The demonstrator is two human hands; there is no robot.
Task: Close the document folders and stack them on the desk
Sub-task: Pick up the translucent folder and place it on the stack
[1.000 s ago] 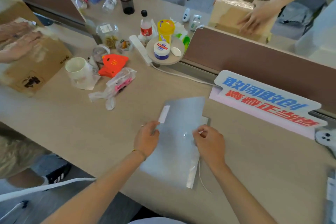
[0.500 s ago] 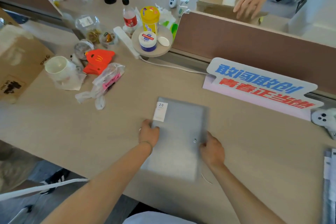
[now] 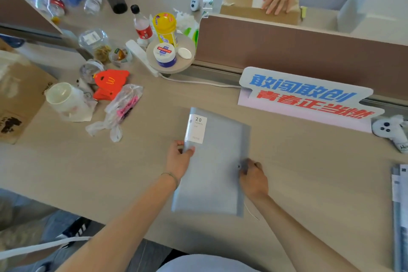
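A grey translucent document folder (image 3: 215,161) with a white "20 pockets" label lies flat and closed on the desk in front of me. My left hand (image 3: 177,159) grips its left edge, thumb on top just below the label. At the folder's right edge my right hand (image 3: 254,178) pinches beside a small round fastener, and a thin white cord trails out under it. More grey folders (image 3: 400,210) lie at the far right edge of the desk, cut off by the frame.
Left of the folder sit a crumpled plastic bag (image 3: 120,109), a white cup (image 3: 63,98), an orange clip (image 3: 110,84) and a brown cardboard sheet (image 3: 19,97). A blue-and-red sign (image 3: 306,97) and a white controller (image 3: 391,130) stand behind it. Other people's hands work on a cardboard box (image 3: 242,7) beyond the brown divider (image 3: 309,51).
The folder's raised cover has come down flat, and the folder now lies closed. My left hand has shifted onto its left edge, my right to the fastener.
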